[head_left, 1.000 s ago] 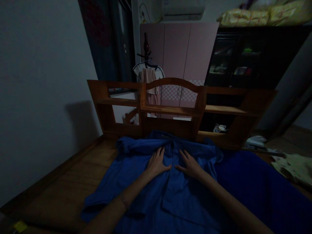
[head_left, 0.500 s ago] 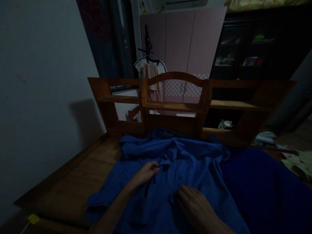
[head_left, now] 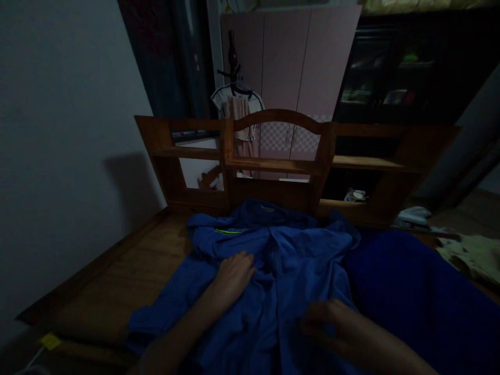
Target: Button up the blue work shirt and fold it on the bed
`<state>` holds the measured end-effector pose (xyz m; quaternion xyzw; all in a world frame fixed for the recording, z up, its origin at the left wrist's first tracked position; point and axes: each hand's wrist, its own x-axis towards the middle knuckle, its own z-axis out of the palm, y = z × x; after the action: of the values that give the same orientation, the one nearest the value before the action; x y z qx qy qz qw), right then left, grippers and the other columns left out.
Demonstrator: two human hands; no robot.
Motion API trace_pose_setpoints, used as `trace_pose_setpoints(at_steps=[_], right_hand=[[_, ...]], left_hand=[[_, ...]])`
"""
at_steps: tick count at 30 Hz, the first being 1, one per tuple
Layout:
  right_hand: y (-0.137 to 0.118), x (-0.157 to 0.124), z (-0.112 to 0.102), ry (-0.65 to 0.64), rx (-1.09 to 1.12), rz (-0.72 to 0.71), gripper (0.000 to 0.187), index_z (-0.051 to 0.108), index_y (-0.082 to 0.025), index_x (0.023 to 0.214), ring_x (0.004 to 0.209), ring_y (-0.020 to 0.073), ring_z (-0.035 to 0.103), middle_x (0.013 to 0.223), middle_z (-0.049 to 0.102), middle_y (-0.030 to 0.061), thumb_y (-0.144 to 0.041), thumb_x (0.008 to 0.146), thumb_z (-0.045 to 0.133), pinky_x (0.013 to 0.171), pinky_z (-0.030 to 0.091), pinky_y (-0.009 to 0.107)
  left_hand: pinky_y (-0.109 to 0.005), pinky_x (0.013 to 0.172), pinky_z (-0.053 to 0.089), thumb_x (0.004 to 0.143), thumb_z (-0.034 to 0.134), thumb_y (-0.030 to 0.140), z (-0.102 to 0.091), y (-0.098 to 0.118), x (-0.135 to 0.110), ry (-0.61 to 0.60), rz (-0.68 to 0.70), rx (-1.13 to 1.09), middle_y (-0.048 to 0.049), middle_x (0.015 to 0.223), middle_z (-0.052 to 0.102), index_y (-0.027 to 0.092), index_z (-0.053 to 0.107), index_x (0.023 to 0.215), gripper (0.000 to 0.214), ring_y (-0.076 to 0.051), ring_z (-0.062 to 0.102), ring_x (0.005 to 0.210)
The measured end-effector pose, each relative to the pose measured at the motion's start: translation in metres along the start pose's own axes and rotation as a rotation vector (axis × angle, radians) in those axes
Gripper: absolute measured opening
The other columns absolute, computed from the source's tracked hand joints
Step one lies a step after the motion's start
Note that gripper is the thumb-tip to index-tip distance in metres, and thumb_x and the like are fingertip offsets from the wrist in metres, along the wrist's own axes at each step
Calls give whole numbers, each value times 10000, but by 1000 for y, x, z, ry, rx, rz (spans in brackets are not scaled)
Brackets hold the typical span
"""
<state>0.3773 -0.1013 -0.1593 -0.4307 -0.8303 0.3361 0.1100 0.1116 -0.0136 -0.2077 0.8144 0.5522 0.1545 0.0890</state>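
A blue long-sleeved work shirt (head_left: pixel 300 260) lies front up on the bed boards, its collar toward the headboard. A pale label shows inside the collar, and a yellow-green stripe with lettering runs across the chest. My left hand (head_left: pixel 234 273) is on the chest left of the front placket, fingers curled down into the cloth; the fingertips are partly hidden. Over the lower right front, my right hand (head_left: pixel 332 325) is blurred by motion. A gap shows between its thumb and bent fingers, with no cloth seen in it.
A wooden headboard (head_left: pixel 273 165) with shelves stands behind the shirt. Dark blue cloth (head_left: pixel 398 297) lies to the right, bare boards (head_left: pixel 144 260) to the left beside a white wall (head_left: pixel 74 130). Pink wardrobe doors (head_left: pixel 285 62) and hanging clothes (head_left: pixel 238 104) are farther back.
My right hand has left the placket and moved right. My left hand has turned more back-up. The shirt's chest lies flatter, with the stripe and collar label now showing. The view shifted slightly.
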Motion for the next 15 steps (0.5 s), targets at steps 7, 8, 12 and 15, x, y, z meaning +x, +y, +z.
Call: trace_pose_setpoints(at_steps=[7, 8, 12, 15], right_hand=[[44, 82, -20, 198, -82, -68, 226, 690, -186, 907, 779, 158, 620, 871, 682, 39, -189, 831, 478, 691, 435, 227], [53, 93, -18, 180, -76, -58, 230, 696, -180, 897, 763, 161, 625, 856, 687, 41, -176, 817, 482, 676, 436, 229], [79, 116, -6, 158, 51, -31, 242, 702, -175, 900, 754, 157, 637, 846, 697, 25, -156, 786, 489, 639, 435, 215], [84, 115, 2, 211, 121, -41, 236, 701, -183, 890, 767, 143, 629, 867, 691, 14, -167, 797, 485, 645, 429, 203]], left_hand=[[-232, 542, 292, 660, 645, 556, 28, 13, 69, -161, 123, -397, -13, 680, 590, 155, 613, 713, 406, -146, 511, 627], [-230, 537, 284, 640, 670, 517, 37, 8, 77, -151, 97, -477, -10, 656, 576, 145, 606, 680, 379, -141, 498, 617], [-212, 492, 289, 738, 544, 463, 65, -15, 97, -148, -12, -722, 17, 571, 503, 128, 585, 677, 344, -109, 451, 515], [-195, 455, 281, 806, 415, 456, 75, -25, 102, -111, -74, -819, 34, 568, 458, 127, 563, 732, 368, -89, 411, 472]])
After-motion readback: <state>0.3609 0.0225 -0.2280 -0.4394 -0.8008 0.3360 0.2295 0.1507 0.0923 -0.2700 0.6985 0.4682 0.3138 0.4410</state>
